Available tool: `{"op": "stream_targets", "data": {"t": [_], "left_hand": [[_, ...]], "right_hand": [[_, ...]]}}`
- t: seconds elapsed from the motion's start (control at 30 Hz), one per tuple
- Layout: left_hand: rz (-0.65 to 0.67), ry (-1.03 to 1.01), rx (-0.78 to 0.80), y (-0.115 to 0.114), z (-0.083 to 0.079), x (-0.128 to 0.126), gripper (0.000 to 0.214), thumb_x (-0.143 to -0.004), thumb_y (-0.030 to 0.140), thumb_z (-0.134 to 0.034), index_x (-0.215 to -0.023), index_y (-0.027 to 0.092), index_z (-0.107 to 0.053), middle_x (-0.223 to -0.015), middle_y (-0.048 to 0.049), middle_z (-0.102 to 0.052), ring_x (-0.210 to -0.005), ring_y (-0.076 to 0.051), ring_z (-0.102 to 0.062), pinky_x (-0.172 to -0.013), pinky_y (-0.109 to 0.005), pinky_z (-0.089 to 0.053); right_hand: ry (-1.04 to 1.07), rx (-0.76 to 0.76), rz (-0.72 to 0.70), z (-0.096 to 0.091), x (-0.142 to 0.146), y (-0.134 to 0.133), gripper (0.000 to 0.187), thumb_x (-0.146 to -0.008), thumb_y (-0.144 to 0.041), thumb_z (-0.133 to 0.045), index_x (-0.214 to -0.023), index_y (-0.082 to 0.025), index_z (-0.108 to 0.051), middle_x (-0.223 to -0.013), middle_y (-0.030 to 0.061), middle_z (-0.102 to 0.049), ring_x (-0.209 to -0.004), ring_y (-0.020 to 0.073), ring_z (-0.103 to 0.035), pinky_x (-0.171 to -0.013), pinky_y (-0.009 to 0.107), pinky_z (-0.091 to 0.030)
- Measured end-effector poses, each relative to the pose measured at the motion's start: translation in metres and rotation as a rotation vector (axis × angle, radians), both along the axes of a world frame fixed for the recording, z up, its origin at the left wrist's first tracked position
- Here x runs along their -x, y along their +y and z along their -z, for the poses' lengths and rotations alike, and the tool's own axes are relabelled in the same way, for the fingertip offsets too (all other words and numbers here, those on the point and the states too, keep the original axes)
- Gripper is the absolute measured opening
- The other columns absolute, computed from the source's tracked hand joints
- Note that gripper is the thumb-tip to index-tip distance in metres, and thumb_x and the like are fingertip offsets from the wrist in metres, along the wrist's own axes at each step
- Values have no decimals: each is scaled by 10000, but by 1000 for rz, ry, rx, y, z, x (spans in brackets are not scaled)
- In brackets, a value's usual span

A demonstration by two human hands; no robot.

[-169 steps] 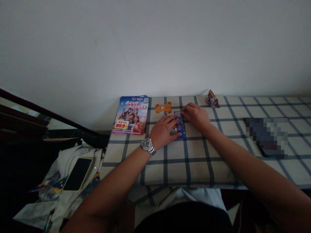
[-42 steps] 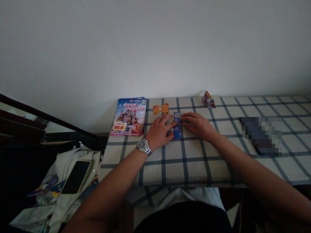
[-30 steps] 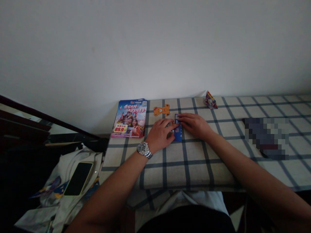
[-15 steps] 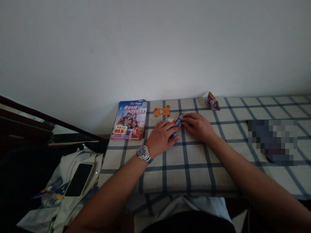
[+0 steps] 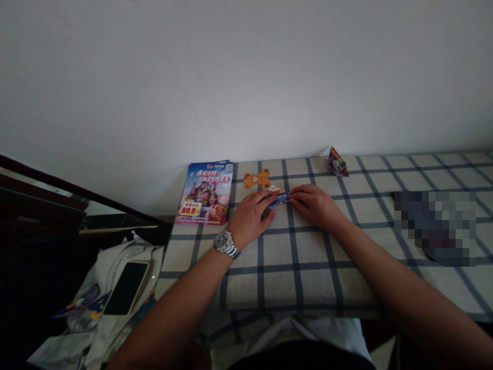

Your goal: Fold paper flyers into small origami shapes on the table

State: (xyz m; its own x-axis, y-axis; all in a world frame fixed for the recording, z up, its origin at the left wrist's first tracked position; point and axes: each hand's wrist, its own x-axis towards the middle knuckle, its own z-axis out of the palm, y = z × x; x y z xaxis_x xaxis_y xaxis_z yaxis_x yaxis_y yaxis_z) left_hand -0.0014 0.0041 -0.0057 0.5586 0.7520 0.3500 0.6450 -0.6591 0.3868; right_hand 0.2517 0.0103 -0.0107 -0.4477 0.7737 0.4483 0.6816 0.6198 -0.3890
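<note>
A small folded strip of printed blue paper (image 5: 282,198) lies between my hands on the checked tablecloth. My left hand (image 5: 252,215), with a metal watch at the wrist, has its fingers closed on the strip's left end. At the other end, the fingertips of my right hand (image 5: 313,203) pinch it. Behind my left fingers shows a bit of white and orange paper (image 5: 275,189), partly hidden. Just beyond lies a flat orange bear figure (image 5: 257,179). To the left is a stack of printed flyers (image 5: 204,195).
A folded paper piece (image 5: 337,163) stands near the wall at the back. A blurred dark item (image 5: 433,226) lies on the right of the tablecloth (image 5: 308,282). Off the table's left side, a phone (image 5: 126,288) rests on a pale bag (image 5: 96,329).
The folded paper strip has turned from a slant to nearly level. My left hand has shifted slightly left, showing more of the strip, and my right hand has come slightly nearer.
</note>
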Motion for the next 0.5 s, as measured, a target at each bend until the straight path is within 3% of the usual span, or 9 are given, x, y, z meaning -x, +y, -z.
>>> {"op": "stream_targets", "data": {"t": [0.5], "left_hand": [[52,-32,-17,5,0,0,273,-963,224,-700,-1236,235,-691,-1284,-43,-701,-1175,-241,-644,-1069,-451,-535]], "right_hand": [[-17,4,-113,6,-3,1,279,-950,-349,-718,-1193,-215,-737,-1217,136,-698,-1134,312,-663,-984,501,-573]]}}
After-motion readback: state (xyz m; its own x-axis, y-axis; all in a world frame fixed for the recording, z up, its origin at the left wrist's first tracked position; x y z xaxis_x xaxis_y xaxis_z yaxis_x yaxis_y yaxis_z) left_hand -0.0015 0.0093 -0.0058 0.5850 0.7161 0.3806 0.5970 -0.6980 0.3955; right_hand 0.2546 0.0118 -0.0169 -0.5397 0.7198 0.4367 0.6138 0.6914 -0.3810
